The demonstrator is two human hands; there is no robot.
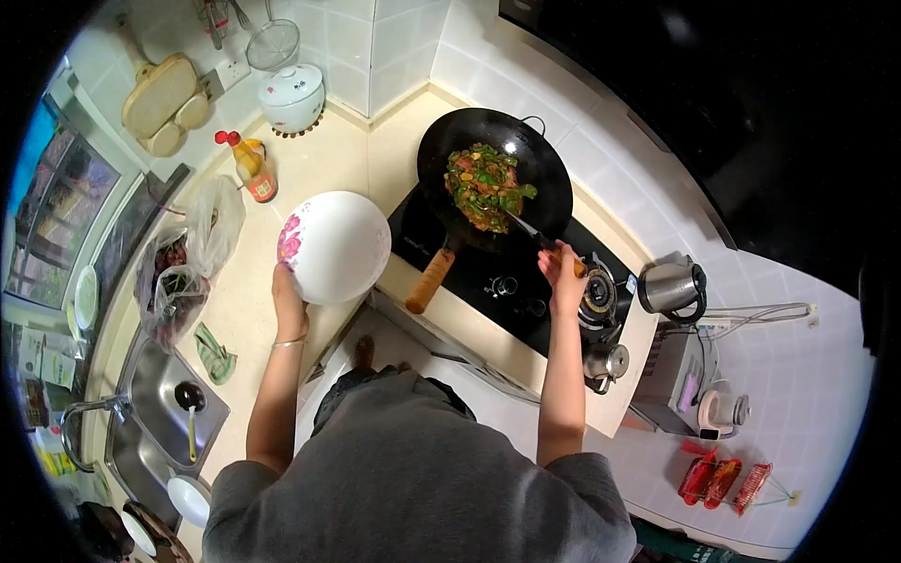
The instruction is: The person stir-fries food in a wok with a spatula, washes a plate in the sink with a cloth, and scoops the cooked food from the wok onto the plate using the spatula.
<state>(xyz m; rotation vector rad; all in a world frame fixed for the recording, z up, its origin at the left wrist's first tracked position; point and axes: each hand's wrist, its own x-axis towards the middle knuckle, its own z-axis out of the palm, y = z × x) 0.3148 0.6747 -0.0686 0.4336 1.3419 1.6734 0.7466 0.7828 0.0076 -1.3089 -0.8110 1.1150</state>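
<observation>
My left hand grips the rim of a white plate with pink flowers on its edge, held over the counter left of the stove. My right hand is closed round the wooden handle of a spatula. The spatula's far end reaches into a black wok, where its blade is hidden by the food. Cooked green vegetables with reddish pieces lie in the wok. The wok's wooden handle points toward me, with neither hand on it.
The black gas stove has a second burner at right, near a kettle and a small metal pot. A sauce bottle, lidded pot, plastic bags, green cloth and sink are on the left.
</observation>
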